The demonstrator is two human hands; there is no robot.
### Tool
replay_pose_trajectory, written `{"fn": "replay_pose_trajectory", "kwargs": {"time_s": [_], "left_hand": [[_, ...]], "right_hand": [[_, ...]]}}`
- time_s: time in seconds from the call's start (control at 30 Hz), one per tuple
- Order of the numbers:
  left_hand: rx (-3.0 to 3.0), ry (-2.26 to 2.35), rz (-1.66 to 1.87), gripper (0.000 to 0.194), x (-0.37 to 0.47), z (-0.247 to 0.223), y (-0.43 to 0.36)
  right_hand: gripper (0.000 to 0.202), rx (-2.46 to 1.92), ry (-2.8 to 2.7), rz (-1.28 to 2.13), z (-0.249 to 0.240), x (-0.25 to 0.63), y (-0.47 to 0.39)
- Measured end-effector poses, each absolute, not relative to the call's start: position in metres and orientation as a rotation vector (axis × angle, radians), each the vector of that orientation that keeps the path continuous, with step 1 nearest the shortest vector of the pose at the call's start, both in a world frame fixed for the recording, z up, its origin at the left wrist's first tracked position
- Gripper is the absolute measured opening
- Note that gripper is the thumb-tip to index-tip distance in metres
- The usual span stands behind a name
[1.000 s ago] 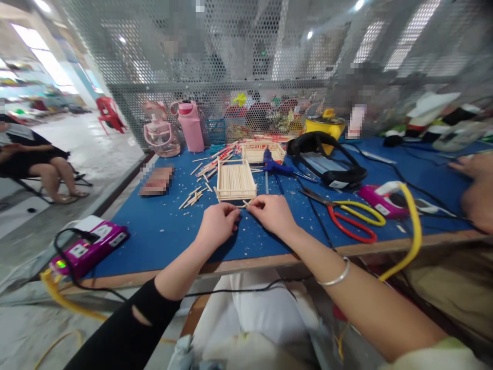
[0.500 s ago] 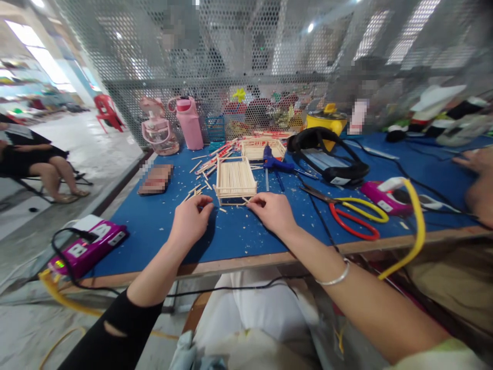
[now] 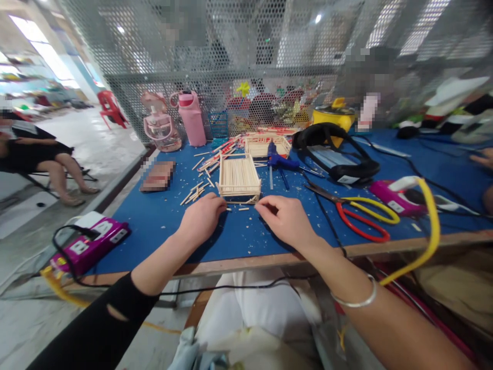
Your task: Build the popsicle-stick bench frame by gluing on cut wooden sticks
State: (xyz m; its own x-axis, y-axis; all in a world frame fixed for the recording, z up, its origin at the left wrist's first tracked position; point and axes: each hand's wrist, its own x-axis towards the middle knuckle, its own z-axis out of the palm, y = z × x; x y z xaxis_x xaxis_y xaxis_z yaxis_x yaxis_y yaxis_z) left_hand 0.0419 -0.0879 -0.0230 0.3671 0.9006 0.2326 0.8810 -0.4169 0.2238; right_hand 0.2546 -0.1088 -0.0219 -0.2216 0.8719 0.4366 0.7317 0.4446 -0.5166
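A small tray built of wooden sticks (image 3: 239,174), with a slatted floor and low rails, sits on the blue tabletop (image 3: 239,241) in front of me. My left hand (image 3: 204,218) is by its front left corner, thumb and fingers pressed together; what they hold, if anything, is hidden. At the front right corner, my right hand (image 3: 285,218) pinches what looks like a short wooden stick (image 3: 254,199) against or beside the front rail. Short loose sticks (image 3: 195,192) lie left of the tray. A second stick tray (image 3: 265,147) stands behind it.
A blue glue gun (image 3: 283,162) and scissors with red and yellow handles (image 3: 362,218) lie to the right, beside a black headset (image 3: 339,159). Pink bottles (image 3: 192,121) stand at the back left. Purple power strips (image 3: 90,244) flank the work area. Another person's hand (image 3: 483,159) is far right.
Both hands have shifted slightly right in the view, the left fingers coming closer to the tray's front. The right fingers remain pinched by the front right corner. The other person's hand has drawn away rightward.
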Motion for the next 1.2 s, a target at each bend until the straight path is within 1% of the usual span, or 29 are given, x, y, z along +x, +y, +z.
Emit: {"fn": "replay_pose_trajectory", "kwargs": {"time_s": [0.13, 0.3, 0.53, 0.67, 0.8, 0.87, 0.93, 1.03, 1.2], "left_hand": [[2.592, 1.505, 0.599, 0.021, 0.058, -0.014, -0.112], [2.500, 1.446, 0.613, 0.021, 0.068, -0.008, -0.127], [2.450, 1.362, 0.619, 0.022, 0.074, -0.019, -0.125], [2.370, 1.370, 0.690, 0.022, 0.080, -0.025, -0.116], [2.127, 1.588, 0.802, 0.023, 0.084, -0.026, -0.106], [2.002, 1.626, 0.864, 0.021, 0.086, -0.025, -0.102], [1.666, 1.550, 0.945, 0.015, 0.088, -0.023, -0.099], [1.095, 1.349, 0.943, 0.018, 0.093, -0.018, -0.095], [0.808, 1.160, 0.937, 0.016, 0.101, -0.009, -0.092]], "right_hand": [[0.019, -1.257, -2.083, 0.328, -0.018, 0.252, -0.120], [0.017, -1.185, -2.227, 0.448, -0.008, 0.251, -0.130], [0.011, -1.310, -2.175, 0.652, -0.008, 0.253, -0.123], [0.012, -1.386, -2.174, 0.613, -0.010, 0.252, -0.108], [0.010, -1.384, -2.029, 0.527, -0.014, 0.251, -0.093], [0.011, -1.373, -1.932, 0.498, -0.019, 0.249, -0.087], [0.012, -1.383, -1.872, 0.467, -0.026, 0.246, -0.083], [0.013, -1.423, -1.840, 0.392, -0.033, 0.242, -0.081], [0.015, -1.492, -1.810, 0.282, -0.037, 0.239, -0.082]]}}
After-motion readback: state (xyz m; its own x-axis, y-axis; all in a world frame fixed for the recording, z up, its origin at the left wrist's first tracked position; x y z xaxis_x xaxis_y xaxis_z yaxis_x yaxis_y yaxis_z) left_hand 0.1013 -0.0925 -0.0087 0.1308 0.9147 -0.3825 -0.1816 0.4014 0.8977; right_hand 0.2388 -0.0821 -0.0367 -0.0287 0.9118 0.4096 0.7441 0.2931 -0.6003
